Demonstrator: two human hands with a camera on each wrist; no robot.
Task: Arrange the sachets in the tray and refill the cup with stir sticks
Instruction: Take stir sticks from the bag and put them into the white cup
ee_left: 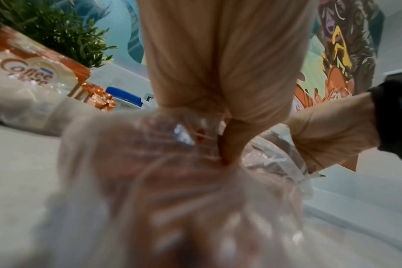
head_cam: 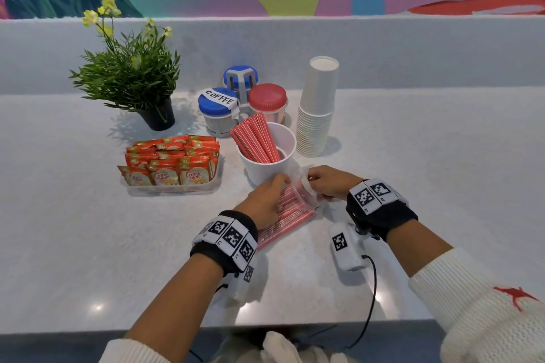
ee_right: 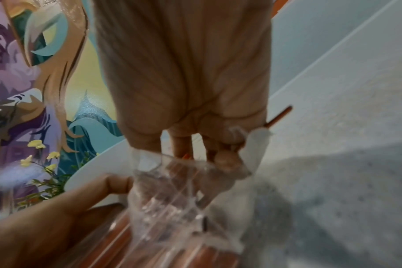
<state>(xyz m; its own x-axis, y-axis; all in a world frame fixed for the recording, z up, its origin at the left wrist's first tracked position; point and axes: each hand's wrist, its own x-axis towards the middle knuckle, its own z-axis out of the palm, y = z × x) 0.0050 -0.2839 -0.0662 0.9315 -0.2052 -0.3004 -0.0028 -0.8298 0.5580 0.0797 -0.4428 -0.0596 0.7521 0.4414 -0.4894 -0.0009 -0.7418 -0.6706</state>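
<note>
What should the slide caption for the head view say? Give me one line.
Both hands, left and right, open a clear bag of stir sticks beside the white cup and the sachet tray.

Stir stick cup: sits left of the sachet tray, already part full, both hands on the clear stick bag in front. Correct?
Not quite. In the head view the stir stick cup stands right of the sachet tray. It is part full, and the left hand and right hand hold the clear stick bag.

Your left hand reaches forward, palm down, fingers curled, thumb and forefinger pinching clear bag of stir sticks. Your right hand comes in from right, knuckles up, fingertips pinching bag's open end. Both forearms angle inward, hands close together; black wristbands with tag markers on both wrists, white knit sleeves pushed back
</note>
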